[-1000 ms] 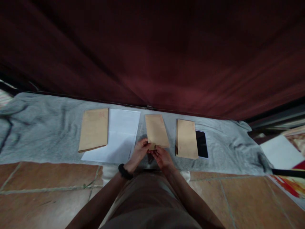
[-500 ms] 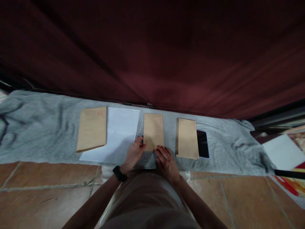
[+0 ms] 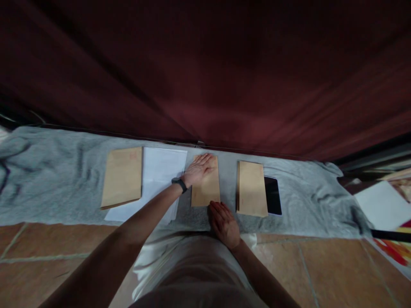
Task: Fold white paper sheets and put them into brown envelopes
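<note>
A brown paper envelope (image 3: 207,190) lies flat in front of me on a grey cloth. Across its upper part rests my left hand (image 3: 199,169), fingers stretched out and palm down. My right hand (image 3: 224,222) lies at the envelope's lower right corner, its fingers extended and the tips touching the edge. Neither hand grips anything. To the right is a stack of brown envelopes (image 3: 252,188), partly over a dark tablet-like device (image 3: 272,196). On the left, a pile of larger brown envelopes (image 3: 122,176) overlaps white paper sheets (image 3: 160,167), which my left forearm partly covers.
The grey cloth (image 3: 305,196) covers a long narrow surface with a dark red curtain (image 3: 205,85) behind it. Tiled floor (image 3: 289,265) shows along the near side. A white board-like item (image 3: 383,205) sits at the far right.
My left hand has moved from the envelope's lower left edge up onto its upper part and flattened there. My right hand stays near the lower right corner, shifted slightly down.
</note>
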